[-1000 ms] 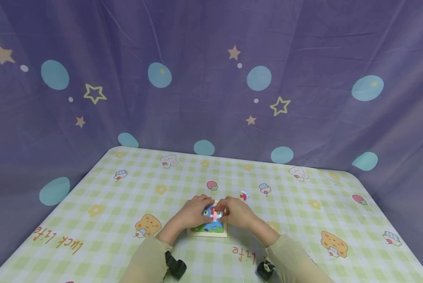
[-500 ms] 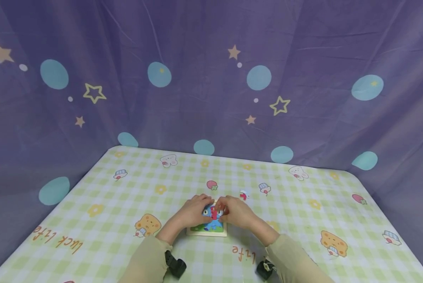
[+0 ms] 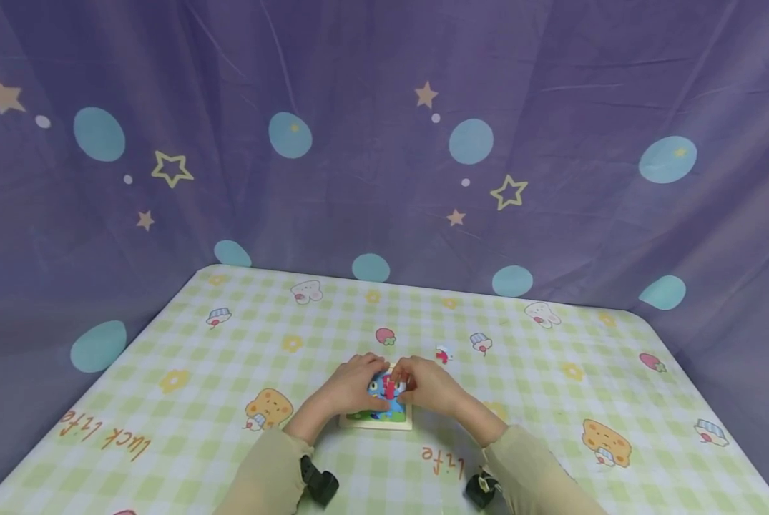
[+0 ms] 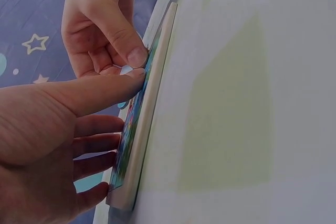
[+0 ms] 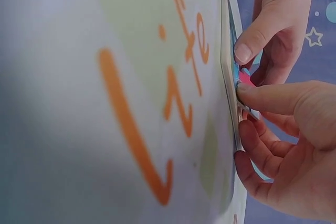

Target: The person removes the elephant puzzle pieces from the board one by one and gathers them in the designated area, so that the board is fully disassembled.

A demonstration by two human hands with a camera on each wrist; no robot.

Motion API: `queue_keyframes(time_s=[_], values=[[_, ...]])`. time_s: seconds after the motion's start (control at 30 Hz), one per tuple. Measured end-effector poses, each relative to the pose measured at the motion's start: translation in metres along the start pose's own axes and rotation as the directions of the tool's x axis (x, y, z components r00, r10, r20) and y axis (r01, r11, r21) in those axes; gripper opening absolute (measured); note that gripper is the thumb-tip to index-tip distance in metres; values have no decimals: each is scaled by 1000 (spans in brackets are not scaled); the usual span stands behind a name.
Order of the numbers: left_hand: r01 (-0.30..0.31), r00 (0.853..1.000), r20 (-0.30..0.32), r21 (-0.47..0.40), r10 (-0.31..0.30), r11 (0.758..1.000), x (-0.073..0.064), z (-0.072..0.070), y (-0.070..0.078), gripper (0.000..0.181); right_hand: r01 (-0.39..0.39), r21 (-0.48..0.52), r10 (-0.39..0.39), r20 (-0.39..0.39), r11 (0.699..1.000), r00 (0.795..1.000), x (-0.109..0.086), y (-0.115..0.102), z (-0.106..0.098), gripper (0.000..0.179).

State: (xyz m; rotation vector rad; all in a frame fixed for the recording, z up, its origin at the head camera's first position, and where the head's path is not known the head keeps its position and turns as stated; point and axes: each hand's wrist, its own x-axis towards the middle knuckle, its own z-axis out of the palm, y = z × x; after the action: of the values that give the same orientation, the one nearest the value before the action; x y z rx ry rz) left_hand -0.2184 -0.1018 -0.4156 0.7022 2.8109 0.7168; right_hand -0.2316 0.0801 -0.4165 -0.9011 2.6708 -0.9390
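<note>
A small wooden jigsaw board (image 3: 378, 425) with a blue cartoon animal on green lies near the front middle of the table. My left hand (image 3: 355, 384) rests along its left side, fingers fairly straight, with the thumb laid over the picture. From the right, my right hand (image 3: 432, 386) pinches a red and white puzzle piece (image 5: 247, 78) between thumb and fingers. That piece stands slightly tilted over the board in the right wrist view; whether it sits in its slot I cannot tell. My hands hide the board's upper corners. In the left wrist view the board's pale edge (image 4: 152, 106) shows from the side.
Beyond my right hand a loose red and white puzzle piece (image 3: 443, 355) lies on the tablecloth (image 3: 229, 365), which has green checks and printed cartoons. A purple curtain (image 3: 371, 143) with stars and ovals hangs behind the table.
My left thumb has shifted slightly lower over the picture. The red piece has changed its tilt, and the bright glare on it is gone. My right hand stays nearly in place.
</note>
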Motion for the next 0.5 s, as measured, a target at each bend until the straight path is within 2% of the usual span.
queue_keyframes(time_s=[0.27, 0.5], values=[[11, 1000, -6, -4, -11, 1000, 0, 0, 1, 66, -16, 20, 16, -1, 1000, 1000, 0, 0, -1, 14], [7, 1000, -9, 23, -7, 1000, 3, 3, -2, 67, 5, 43, -4, -17, 999, 1000, -1, 0, -1, 10]])
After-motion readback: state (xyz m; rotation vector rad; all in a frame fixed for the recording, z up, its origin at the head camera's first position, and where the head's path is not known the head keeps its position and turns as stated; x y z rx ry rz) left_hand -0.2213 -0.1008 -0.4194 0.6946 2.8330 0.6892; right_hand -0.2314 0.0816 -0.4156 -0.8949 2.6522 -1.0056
